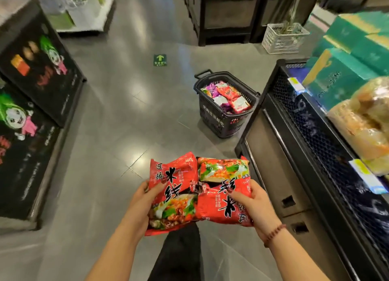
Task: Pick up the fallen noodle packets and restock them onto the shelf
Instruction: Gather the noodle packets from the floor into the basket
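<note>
Right now the carrying step seems to be in hand: the left hand (145, 198) is gripping one red noodle packet (172, 192) by its left edge, thumb curling over the front. The right hand (255, 209) is gripping a second red packet (223, 188) by its right edge, the two packets touching side by side, clear of the floor. Next, I judge, both are needing to be turned toward the shelf (305, 133) just to the right and set in a free spot, while more packets are lying in the basket (212, 120) ahead, well apart from both hands.
</note>
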### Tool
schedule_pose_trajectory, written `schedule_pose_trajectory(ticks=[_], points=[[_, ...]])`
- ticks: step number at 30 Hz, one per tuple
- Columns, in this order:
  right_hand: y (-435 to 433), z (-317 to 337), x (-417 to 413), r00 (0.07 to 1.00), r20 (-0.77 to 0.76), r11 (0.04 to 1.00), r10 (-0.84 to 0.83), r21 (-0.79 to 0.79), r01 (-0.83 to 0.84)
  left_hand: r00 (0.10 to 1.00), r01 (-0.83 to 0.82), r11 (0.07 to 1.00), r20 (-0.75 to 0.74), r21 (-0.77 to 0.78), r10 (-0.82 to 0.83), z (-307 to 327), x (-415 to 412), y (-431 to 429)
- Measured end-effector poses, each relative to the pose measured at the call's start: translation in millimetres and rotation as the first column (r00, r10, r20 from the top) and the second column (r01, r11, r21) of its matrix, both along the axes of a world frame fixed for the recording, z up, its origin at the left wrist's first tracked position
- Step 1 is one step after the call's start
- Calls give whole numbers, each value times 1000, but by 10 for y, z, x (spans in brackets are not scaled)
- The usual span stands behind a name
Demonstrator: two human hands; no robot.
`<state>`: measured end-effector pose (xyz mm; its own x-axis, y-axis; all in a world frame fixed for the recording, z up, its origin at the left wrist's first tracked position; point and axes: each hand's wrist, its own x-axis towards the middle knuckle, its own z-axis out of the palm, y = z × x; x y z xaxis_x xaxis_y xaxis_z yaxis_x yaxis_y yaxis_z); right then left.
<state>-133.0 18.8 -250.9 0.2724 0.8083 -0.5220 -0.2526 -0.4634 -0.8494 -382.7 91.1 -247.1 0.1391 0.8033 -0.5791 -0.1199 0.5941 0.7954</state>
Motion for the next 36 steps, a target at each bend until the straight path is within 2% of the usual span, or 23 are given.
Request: schedule_pose_trajectory(ticks=[7, 17, 27, 36], points=[[1508, 83, 221, 997, -16, 997, -81, -7, 81, 991, 132, 991, -23, -24, -132, 44, 221, 1797], [3359, -156, 1121, 992, -25, 992, -122, -41, 121, 988, 139, 986, -49, -88, -144, -198, 1164, 3557], [5086, -106, 2279, 992, 2, 990, -128, -56, 128, 987, 144, 986, -57, -87, -149, -37, 2350, 5323], [6242, -401, 2716, 950, -22, 944, -311, -123, 307, 928, 348, 922, -77, -169, -364, -312, 3097, 6981]])
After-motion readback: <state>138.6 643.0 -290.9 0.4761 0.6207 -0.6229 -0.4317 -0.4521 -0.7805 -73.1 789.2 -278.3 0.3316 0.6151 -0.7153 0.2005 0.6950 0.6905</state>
